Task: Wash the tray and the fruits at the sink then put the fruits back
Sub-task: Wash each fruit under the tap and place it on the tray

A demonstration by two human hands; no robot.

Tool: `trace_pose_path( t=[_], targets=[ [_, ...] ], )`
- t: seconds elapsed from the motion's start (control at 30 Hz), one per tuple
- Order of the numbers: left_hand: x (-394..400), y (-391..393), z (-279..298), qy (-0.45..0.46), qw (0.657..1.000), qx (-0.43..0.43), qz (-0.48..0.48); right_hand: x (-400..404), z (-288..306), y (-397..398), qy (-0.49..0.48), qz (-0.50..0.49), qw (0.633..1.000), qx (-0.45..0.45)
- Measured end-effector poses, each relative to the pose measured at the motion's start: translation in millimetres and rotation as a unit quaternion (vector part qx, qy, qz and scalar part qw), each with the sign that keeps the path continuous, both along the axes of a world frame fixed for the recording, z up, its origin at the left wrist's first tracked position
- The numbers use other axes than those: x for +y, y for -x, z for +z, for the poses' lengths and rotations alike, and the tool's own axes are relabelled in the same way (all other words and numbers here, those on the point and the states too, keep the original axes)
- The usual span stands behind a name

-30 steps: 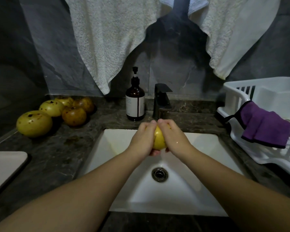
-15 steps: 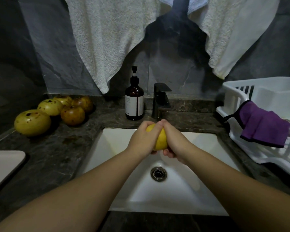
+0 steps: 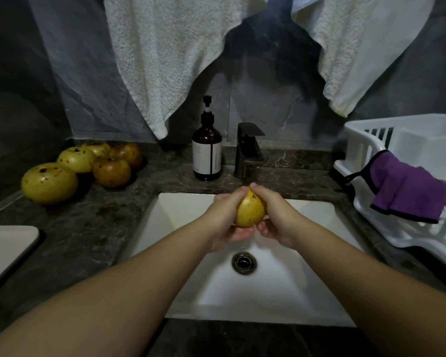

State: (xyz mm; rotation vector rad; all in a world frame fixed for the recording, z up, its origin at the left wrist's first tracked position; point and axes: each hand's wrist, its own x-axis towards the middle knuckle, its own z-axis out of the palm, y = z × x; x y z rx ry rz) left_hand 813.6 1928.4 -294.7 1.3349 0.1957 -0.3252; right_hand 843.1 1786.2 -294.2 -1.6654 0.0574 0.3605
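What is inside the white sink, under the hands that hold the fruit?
Inside the sink, under the hands, the round metal drain shows, with water running down from the yellow fruit. The forearms cover parts of the basin floor.

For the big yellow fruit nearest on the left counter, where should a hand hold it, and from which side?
Grip the big yellow fruit around its wide middle, coming from above and its front-left. It is squat and round, and its other sides face the neighbouring fruits, probably leaving fingers less room there.

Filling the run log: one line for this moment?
step: washing fruit | left hand + right hand: grip yellow fruit over sink | counter: five fruits waiting
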Motion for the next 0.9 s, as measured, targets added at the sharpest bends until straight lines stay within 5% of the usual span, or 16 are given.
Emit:
trace_pose_path(
  t=[0.1, 0.4, 0.63, 0.77, 0.9],
  targets=[
    [4.1, 0.0, 1.5, 0.072, 0.997, 0.039, 0.002, 4.3, -3.0, 0.4, 0.025, 0.008, 0.998, -0.054],
    [1.5, 3.0, 1.8, 0.045, 0.998, 0.044, -0.032, 7.1, 6.2, -1.1, -0.040, -0.074, 0.988, -0.133],
    [5.8, 5.5, 5.8, 0.085, 0.995, 0.021, -0.047, 2.5, 10.7, -2.7, -0.125, -0.011, 0.984, -0.130],
    [2.6, 7.6, 2.3, 0.052, 0.995, 0.031, -0.078, 5.4, 12.2, 0.2, -0.068, -0.028, 0.996, -0.052],
    [2.3, 4.5, 3.7, 0.056, 0.996, 0.039, -0.061, 13.2, 5.7, 2.7, 0.010, -0.057, 0.982, -0.179]
  ],
)
